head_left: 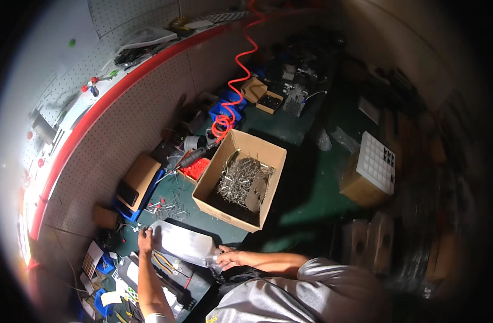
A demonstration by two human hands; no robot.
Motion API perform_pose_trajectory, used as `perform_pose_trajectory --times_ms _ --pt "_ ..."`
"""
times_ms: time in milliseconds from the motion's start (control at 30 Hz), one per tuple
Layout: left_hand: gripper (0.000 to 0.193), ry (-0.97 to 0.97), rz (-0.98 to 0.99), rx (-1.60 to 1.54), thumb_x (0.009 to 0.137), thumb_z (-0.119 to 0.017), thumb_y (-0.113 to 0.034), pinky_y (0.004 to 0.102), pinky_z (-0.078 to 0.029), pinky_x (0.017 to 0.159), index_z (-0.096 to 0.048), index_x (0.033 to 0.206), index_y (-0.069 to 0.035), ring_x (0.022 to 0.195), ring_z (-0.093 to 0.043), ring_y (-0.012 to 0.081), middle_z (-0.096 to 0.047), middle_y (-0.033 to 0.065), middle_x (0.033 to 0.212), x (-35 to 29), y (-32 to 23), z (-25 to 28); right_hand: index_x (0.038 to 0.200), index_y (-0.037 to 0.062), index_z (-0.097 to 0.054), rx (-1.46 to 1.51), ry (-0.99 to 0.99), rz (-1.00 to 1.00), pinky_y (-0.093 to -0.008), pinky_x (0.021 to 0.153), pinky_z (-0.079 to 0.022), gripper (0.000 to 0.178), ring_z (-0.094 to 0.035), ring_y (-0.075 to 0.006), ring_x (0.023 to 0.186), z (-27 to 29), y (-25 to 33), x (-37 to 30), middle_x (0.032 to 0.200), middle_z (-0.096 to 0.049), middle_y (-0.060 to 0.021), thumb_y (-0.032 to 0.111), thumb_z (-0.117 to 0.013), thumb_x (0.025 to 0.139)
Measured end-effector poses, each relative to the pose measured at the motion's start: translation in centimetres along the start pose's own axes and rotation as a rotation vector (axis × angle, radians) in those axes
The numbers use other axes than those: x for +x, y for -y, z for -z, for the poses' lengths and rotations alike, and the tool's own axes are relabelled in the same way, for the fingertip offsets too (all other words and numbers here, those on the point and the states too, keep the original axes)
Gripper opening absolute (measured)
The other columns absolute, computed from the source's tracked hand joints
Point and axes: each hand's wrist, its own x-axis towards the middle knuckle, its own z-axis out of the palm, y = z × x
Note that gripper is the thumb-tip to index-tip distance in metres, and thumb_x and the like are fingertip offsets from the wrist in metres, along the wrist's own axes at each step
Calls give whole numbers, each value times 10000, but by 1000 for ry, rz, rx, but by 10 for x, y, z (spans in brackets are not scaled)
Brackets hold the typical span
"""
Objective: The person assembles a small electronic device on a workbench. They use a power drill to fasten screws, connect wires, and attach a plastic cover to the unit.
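Observation:
Between my two hands lies a whitish, half-clear plastic container point(181, 241), rounded at its left end and narrower at its right. My left hand point(145, 240) is closed on the left end, thumb and fingers at its edge. At the narrower end, my right hand point(228, 259) grips it; part of that grip is hidden. Just beyond it, a loose heap of bent metal wire pieces point(168, 209), some with red tips, rests on the green bench point(233, 232). An open cardboard box point(203, 200) holds a tangled pile of thin metal pieces point(241, 180).
Red parts fill a small box point(195, 168) beside the carton. A coiled red hose point(239, 81) hangs down to a tool point(192, 157). A blue tray point(129, 212) with cardboard stands left. At right is a box topped by a white gridded tray point(377, 161).

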Motion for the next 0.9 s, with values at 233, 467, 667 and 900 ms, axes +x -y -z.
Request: perform_pose_trajectory --times_ms 233,467,667,900 --pt "499 -278 -212 93 937 -652 -107 405 -397 1109 -510 1378 80 1269 -560 353 -590 254 1345 -83 -27 -34 1620 102 -171 -254 138 -30 -538 955 -545 979 -567 -429 1255 55 6 -6 1426 -528 -225 312 -763 869" --pt "571 -447 -468 157 899 -632 -57 424 -360 1127 -472 1440 34 1302 -506 353 -528 206 1427 -173 -135 -104 1341 74 -523 -10 19 -66 -387 736 -605 443 -697 -183 876 212 -43 -33 1167 -698 -83 229 -602 934" --pt "470 -1 -692 -1 862 -682 -58 431 -398 1105 -573 1316 6 1265 -538 363 -604 191 1302 -225 -254 -194 1213 100 -625 23 -496 111 -428 775 -613 288 -710 -219 897 258 -12 -115 1101 -725 -96 277 -620 985" --pt "555 522 -746 448 827 -751 -297 515 -345 1114 -600 1303 -54 1186 -572 386 -655 206 1189 -227 -337 -294 1209 69 -619 186 -379 301 -432 822 -612 325 -686 -287 1003 333 43 -154 1142 -688 -154 266 -673 956"
